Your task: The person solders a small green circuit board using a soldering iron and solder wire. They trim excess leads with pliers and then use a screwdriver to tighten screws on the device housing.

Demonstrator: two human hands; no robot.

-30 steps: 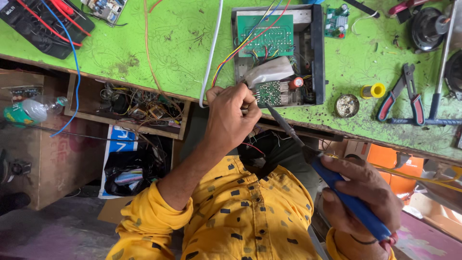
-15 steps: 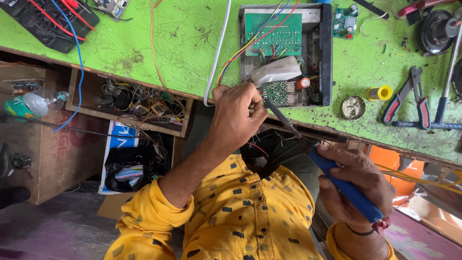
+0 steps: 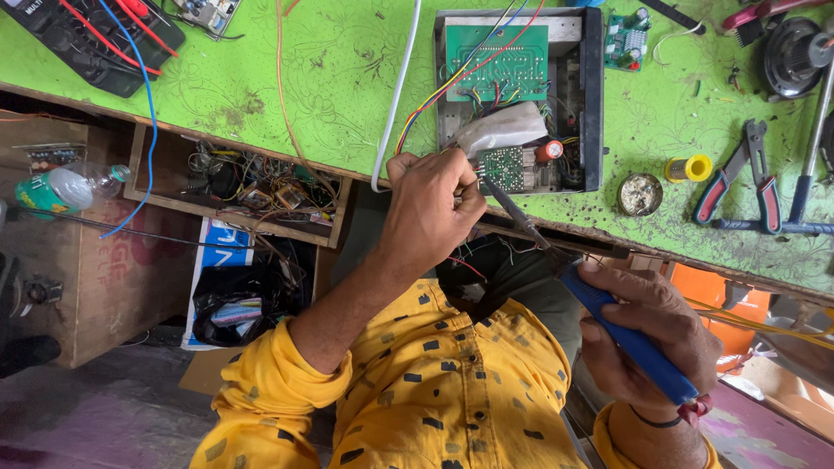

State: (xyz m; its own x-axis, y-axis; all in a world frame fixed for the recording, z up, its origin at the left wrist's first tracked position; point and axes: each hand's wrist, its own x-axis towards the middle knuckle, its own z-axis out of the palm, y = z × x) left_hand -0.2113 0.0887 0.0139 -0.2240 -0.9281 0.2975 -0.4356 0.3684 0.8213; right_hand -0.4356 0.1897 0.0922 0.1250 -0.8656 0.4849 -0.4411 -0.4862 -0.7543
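The view is inverted: the green bench (image 3: 347, 104) runs across the top, the person's yellow shirt (image 3: 434, 391) below.

Right hand (image 3: 647, 334) — fingers curled fully shut round the blue handle of a soldering iron (image 3: 608, 321). The iron's dark shaft slants up and left; its tip sits at the small green board (image 3: 502, 167) at the near edge of the open grey chassis (image 3: 593, 95).

Left hand (image 3: 430, 208) — at the bench edge, just beside the small board, fingertips pinched together at the wire ends. What exactly they grip is too small to tell. Coloured wires (image 3: 452, 87) run from that spot up across the larger green board (image 3: 497, 52) inside the chassis. A white wrapped part (image 3: 504, 130) lies just above the small board.

Elsewhere on the bench: red-handled pliers (image 3: 738, 182), a yellow solder spool (image 3: 691, 168), a round tin (image 3: 640, 194), a white cable (image 3: 395, 95). An open drawer (image 3: 234, 187) of parts hangs below the edge; a plastic bottle (image 3: 65, 187) lies to its left.
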